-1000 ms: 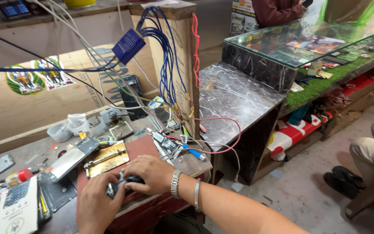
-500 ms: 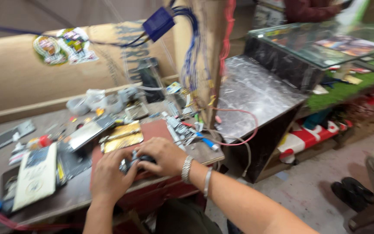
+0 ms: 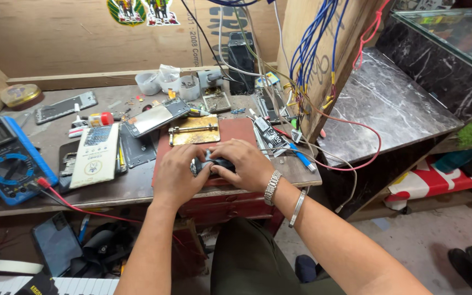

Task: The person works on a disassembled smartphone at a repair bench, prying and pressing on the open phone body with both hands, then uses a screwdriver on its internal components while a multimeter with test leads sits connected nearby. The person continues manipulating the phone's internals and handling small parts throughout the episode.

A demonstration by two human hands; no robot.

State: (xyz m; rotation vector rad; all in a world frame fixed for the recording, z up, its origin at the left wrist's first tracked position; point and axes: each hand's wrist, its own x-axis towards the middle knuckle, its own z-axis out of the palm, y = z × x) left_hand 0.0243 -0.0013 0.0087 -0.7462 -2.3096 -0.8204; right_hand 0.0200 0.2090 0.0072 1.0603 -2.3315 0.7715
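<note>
At frame centre, on red mat (image 3: 236, 131) of workbench (image 3: 132, 188) | left hand (image 3: 177, 173) and right hand (image 3: 245, 163) clasp small dark device (image 3: 218, 163) between them, equally near | long axis left-right | fingers curled, pinching its ends

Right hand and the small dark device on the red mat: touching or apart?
Touching. The head view shows the right hand with its fingers wrapped over the dark device.

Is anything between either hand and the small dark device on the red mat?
Nothing visible. The left hand and the right hand both already grip the small dark device from either side on the red mat. The brass plate lies behind it, clear of the hands.
</note>
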